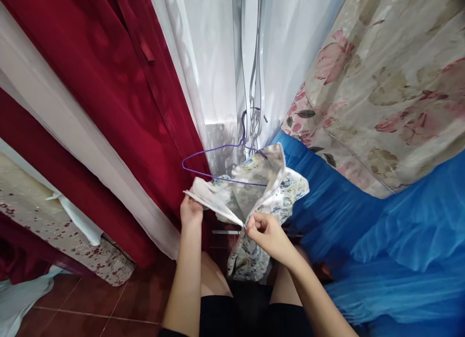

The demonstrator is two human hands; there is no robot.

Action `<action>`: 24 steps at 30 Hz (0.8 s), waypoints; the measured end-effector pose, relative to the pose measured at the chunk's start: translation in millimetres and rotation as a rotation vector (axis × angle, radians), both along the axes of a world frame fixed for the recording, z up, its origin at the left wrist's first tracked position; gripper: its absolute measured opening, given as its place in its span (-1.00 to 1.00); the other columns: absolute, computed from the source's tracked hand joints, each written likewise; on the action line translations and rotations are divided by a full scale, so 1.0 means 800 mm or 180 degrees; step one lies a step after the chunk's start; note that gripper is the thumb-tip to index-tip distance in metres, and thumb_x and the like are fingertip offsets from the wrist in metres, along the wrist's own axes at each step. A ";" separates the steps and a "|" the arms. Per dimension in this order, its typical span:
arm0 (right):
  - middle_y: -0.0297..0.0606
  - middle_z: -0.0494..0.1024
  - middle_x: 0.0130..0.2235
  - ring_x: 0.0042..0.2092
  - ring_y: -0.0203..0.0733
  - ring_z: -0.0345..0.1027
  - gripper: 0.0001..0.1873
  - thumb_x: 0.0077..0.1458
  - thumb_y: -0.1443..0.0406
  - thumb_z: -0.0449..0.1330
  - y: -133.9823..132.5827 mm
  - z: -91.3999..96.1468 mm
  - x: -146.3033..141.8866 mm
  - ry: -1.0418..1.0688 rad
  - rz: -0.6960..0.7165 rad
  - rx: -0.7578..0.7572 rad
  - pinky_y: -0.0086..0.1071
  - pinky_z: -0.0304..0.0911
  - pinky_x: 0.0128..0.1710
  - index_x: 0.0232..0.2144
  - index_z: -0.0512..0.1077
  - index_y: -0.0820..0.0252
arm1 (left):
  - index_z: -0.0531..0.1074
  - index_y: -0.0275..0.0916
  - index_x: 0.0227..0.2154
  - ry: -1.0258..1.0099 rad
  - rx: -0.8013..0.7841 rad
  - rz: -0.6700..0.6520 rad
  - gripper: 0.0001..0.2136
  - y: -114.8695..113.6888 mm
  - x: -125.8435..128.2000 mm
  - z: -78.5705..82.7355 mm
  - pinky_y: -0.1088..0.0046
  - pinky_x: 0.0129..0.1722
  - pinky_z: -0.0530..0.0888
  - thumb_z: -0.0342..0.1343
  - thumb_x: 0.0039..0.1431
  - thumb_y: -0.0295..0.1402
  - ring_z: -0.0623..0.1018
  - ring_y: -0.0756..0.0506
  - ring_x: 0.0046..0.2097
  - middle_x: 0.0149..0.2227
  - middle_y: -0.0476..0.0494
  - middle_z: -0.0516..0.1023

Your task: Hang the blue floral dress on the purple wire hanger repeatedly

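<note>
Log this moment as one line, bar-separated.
left hand: holding garment by edge | right hand: pinching garment | purple hanger: left end outside garment

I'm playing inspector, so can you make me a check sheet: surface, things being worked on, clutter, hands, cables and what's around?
Surface: red tiled floor below; no table seen.
Job's things: flowered garment held up; purple hanger partly in its opening, one end sticking out.
Clutter: pale cloth low at the left.
Hands: left hand and right hand each pinch the garment's edge.
Cables: nothing seen.
Surroundings: hanging red cloth, rose-print cloth and blue cloth.
</note>
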State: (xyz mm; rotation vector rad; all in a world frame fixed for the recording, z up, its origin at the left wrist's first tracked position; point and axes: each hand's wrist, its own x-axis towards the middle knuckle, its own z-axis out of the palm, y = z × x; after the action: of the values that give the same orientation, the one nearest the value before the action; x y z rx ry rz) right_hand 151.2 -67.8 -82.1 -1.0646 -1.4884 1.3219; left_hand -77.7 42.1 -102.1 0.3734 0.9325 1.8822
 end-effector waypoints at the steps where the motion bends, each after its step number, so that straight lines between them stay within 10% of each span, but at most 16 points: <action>1: -0.50 0.21 -0.59 -0.52 -0.37 0.04 -0.84 0.01 0.39 0.15 -0.004 -0.009 0.008 -0.0038 0.0096 -0.0040 -0.46 -0.07 -0.51 -0.55 0.25 0.15 | 0.47 -0.28 -0.36 -0.0105 -0.0050 -0.0056 -0.90 -0.011 0.015 -0.008 0.42 -0.11 0.52 0.18 0.22 -0.35 0.61 -0.06 -0.24 -0.34 -0.12 0.60; 8: -0.39 0.39 -0.51 -0.45 -0.26 0.28 -0.89 0.10 0.33 0.18 -0.028 -0.059 0.066 -0.0855 -0.0063 0.0010 -0.43 0.15 -0.44 -0.47 0.35 0.16 | 0.50 -0.23 -0.26 0.0105 0.0628 -0.1334 -0.77 -0.106 0.111 0.009 0.51 -0.23 0.45 0.33 0.14 -0.21 0.54 -0.02 -0.26 -0.29 -0.05 0.54; 13: -0.20 0.55 -0.10 -0.08 -0.03 0.41 -0.59 0.02 0.30 0.32 -0.043 -0.042 0.076 -0.0628 0.0016 0.0556 -0.22 0.32 -0.03 -0.04 0.44 0.15 | 0.52 -0.22 -0.27 0.1670 0.1477 -0.2369 -0.85 -0.160 0.154 0.047 0.44 -0.19 0.42 0.13 0.34 -0.27 0.49 -0.06 -0.24 -0.29 -0.11 0.47; 17: -0.27 0.50 -0.35 -0.26 -0.11 0.37 -0.79 0.22 0.15 0.20 -0.059 -0.026 0.067 0.0096 -0.0116 0.0078 -0.24 0.37 -0.16 -0.31 0.47 0.18 | 0.51 -0.17 -0.11 0.2828 0.1634 -0.2344 -0.87 -0.163 0.162 0.059 0.34 0.03 0.41 0.15 0.33 -0.34 0.52 -0.13 -0.06 -0.15 -0.16 0.53; 20: -0.25 0.52 -0.33 -0.22 -0.08 0.39 -0.70 0.21 0.04 0.21 -0.067 -0.022 0.071 0.0532 -0.0356 -0.0430 -0.22 0.38 -0.13 -0.26 0.49 0.16 | 0.33 -0.13 0.19 0.3134 0.1443 -0.2457 -0.58 -0.150 0.155 0.046 0.25 0.23 0.29 0.17 0.31 -0.24 0.42 -0.20 0.19 0.15 -0.24 0.44; 24: -0.25 0.54 -0.33 -0.30 -0.10 0.41 -0.63 -0.02 0.08 0.39 -0.071 -0.007 0.106 0.0584 -0.0338 -0.0541 -0.28 0.40 -0.28 -0.21 0.50 0.16 | 0.47 -0.23 0.05 0.3055 0.1252 -0.4007 -0.58 -0.144 0.148 -0.003 0.29 0.06 0.45 -0.05 0.40 -0.04 0.53 -0.21 0.04 -0.01 -0.22 0.57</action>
State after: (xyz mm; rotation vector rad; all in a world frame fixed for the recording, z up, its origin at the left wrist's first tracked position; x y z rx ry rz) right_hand 236.1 -124.4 -87.3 -1.0824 -1.1858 1.4485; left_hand 40.5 -73.4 -104.2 1.7242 0.5800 0.6084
